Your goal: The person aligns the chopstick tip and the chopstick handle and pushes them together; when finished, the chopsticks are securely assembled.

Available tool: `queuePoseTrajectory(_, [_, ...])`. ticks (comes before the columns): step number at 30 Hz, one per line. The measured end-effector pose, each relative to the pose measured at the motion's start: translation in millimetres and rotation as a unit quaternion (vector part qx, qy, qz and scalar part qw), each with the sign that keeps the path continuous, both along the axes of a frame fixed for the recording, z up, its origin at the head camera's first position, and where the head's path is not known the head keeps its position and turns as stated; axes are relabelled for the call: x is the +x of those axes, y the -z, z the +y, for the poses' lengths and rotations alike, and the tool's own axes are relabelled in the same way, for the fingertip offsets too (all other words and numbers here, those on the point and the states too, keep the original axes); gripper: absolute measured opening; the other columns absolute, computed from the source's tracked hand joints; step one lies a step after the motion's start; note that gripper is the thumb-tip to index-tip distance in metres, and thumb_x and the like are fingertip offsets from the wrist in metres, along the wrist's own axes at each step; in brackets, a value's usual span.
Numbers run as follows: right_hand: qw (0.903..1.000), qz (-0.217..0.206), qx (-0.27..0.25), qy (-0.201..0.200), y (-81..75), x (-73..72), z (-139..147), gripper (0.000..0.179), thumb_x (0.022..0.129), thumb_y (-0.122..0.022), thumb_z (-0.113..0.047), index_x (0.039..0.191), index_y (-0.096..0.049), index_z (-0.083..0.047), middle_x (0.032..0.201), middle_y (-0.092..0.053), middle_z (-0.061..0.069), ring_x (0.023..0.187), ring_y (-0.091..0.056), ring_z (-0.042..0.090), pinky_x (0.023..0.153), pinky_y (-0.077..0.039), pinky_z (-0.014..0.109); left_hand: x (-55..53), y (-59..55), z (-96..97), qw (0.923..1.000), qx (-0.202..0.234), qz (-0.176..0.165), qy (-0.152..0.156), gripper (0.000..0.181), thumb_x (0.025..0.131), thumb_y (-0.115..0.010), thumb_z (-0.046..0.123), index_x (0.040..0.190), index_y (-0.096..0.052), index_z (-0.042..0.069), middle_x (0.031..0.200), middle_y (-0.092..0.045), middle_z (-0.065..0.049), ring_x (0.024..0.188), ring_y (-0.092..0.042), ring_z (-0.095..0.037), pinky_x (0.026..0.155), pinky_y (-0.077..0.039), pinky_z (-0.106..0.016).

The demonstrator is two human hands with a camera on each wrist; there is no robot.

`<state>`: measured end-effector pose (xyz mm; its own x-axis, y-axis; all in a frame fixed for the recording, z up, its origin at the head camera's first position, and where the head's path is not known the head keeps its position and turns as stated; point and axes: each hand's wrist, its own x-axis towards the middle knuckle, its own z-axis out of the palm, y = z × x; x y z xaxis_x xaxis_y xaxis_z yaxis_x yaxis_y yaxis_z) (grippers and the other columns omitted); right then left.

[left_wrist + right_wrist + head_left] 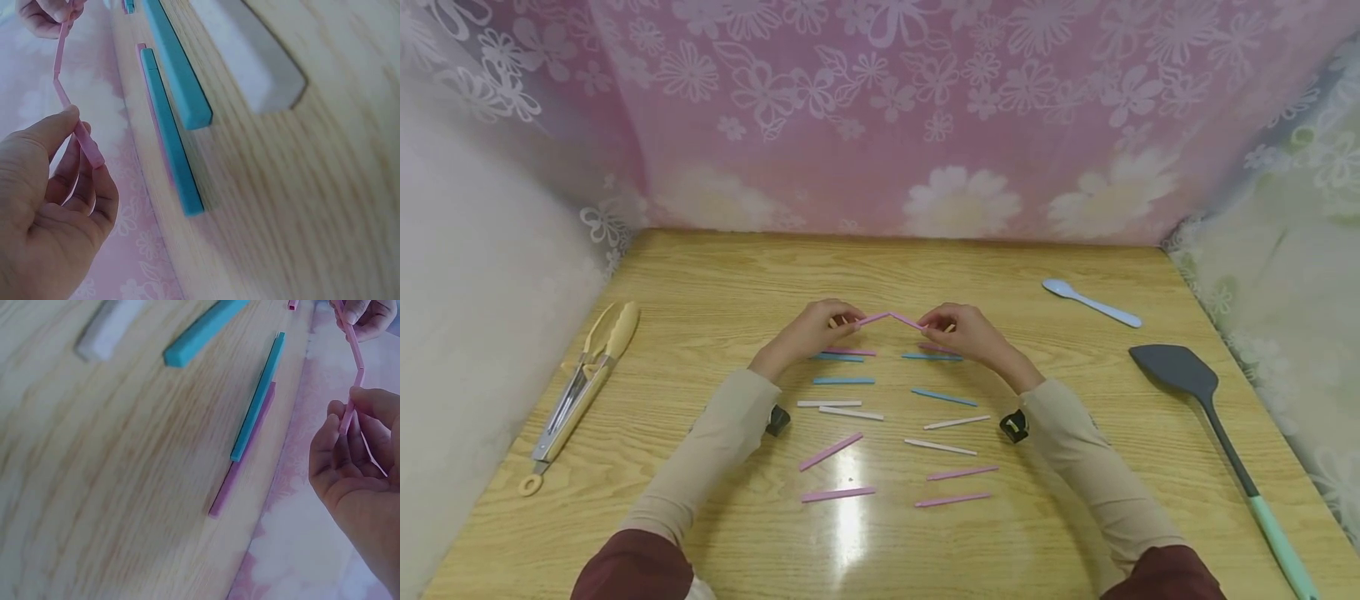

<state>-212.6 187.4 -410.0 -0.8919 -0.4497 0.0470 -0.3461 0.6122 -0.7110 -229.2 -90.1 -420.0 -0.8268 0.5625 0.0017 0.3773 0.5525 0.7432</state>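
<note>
Over the far middle of the table, my left hand [820, 327] pinches a slim pink stick [872, 318] between thumb and fingers. My right hand [964, 332] pinches another pink stick [906, 320]. Their inner ends meet in a shallow peak; whether they are fitted together or only touch, I cannot tell. Both wrist views show the same bend, the left hand's piece [87, 145] looking thicker at its outer end. Beneath the hands lie blue sticks [843, 381], white sticks [830, 404] and pink sticks [838, 494], in a left and a right column.
Yellow-tipped tongs [583, 383] lie at the left. To the right are a light blue spoon [1093, 303] and a dark spatula [1180, 371] with a green handle. Flowered cloth [880, 150] hangs behind the wooden table [730, 275] and along its sides.
</note>
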Motion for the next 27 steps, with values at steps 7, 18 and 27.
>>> queuePoseTrajectory(7, [0.9999,0.009,0.000,-0.009,-1.0,-1.6,1.8,0.016,0.090,-0.063,-0.005,0.102,-0.070,0.001,0.086,-0.066,0.009,0.077,-0.059,0.018,0.069,-0.051,0.027,-0.9,2.4,-0.4,1.0000,0.002,0.001,-0.003,0.025,0.097,-0.056,0.017,0.119,-0.064,0.007,0.102,-0.063,-0.007,0.088,-0.058,-0.019,0.074,-0.051,-0.030])
queuePoseTrajectory(18, [0.9996,-0.024,-0.008,0.014,1.3,-0.3,2.8,0.022,0.092,-0.057,-0.007,0.109,-0.069,-0.002,0.100,-0.067,0.014,0.079,-0.057,0.018,0.071,-0.050,0.030,2.3,4.1,-0.3,0.9996,0.016,0.020,0.014,0.024,0.096,-0.057,0.014,0.116,-0.065,0.005,0.105,-0.064,-0.007,0.094,-0.057,-0.019,0.084,-0.050,-0.034])
queuePoseTrajectory(27, [0.9975,-0.041,-0.040,0.040,3.9,2.8,-3.0,0.020,0.093,-0.062,-0.012,0.108,-0.070,0.000,0.097,-0.063,0.013,0.072,-0.047,0.016,0.063,-0.043,0.023,5.1,2.6,5.9,0.9999,0.013,0.003,0.011,0.031,0.099,-0.052,0.017,0.124,-0.061,0.000,0.114,-0.065,-0.014,0.097,-0.061,-0.024,0.080,-0.052,-0.032])
